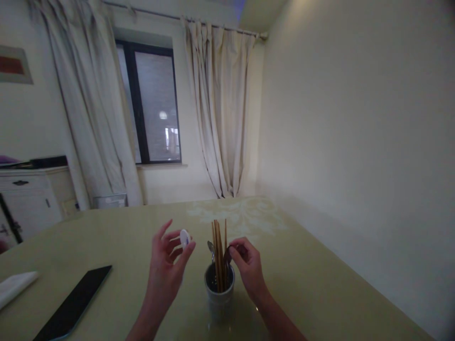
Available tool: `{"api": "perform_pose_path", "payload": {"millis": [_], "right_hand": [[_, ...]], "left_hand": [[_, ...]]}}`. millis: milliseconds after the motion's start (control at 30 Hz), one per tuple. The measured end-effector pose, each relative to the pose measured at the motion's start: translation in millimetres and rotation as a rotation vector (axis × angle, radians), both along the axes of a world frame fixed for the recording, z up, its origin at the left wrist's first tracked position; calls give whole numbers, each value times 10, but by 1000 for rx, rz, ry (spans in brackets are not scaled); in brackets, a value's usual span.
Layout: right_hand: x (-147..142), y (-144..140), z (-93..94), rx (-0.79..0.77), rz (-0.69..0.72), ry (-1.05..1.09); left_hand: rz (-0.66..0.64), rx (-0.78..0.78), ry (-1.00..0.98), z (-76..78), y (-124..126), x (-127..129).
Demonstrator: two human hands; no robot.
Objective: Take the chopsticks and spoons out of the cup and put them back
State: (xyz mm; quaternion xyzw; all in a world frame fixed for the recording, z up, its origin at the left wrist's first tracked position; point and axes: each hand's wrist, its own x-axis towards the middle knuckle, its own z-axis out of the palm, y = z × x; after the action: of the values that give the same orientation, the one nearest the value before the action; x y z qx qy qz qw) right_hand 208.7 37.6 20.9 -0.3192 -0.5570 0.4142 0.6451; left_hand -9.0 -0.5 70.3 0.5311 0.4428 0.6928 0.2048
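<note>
My left hand (169, 255) is raised to the left of the cup. Between its thumb and fingers it pinches a small white oval piece (185, 238) with a blue mark; its kind is not clear. A grey cup (219, 298) stands upright on the table, holding several wooden chopsticks (219, 258) and a metal spoon (211, 247). At the cup's right side, my right hand (247, 260) closes its thumb and fingers on the top of a dark utensil (227, 255) that stands among the chopsticks. Whether that is a spoon or a fork cannot be made out.
The pale green table (305, 279) meets the wall on the right. A black flat rectangular object (76, 298) lies at the left, with a white object (16, 286) beyond it. Behind the table are a white cabinet (31, 194), curtains (223, 104) and a window (156, 104).
</note>
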Motion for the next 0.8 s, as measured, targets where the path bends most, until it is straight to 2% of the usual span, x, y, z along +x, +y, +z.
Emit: {"api": "perform_pose_path", "payload": {"millis": [67, 133, 267, 367, 500, 800], "right_hand": [[-7, 5, -9, 14, -5, -12], [-10, 5, -11, 20, -15, -13], [-13, 13, -20, 20, -47, -25], [-22, 28, -40, 25, -52, -39], [-50, 35, -60, 41, -58, -53], [-105, -25, -126, 64, -4, -153]], "left_hand": [[-46, -18, 103, 112, -67, 181], [-17, -7, 229, 133, -112, 331], [122, -4, 427, -33, -176, 484], [162, -32, 533, -218, -225, 523], [74, -106, 526, -371, -279, 568], [-29, -150, 520, -443, -291, 575]]}}
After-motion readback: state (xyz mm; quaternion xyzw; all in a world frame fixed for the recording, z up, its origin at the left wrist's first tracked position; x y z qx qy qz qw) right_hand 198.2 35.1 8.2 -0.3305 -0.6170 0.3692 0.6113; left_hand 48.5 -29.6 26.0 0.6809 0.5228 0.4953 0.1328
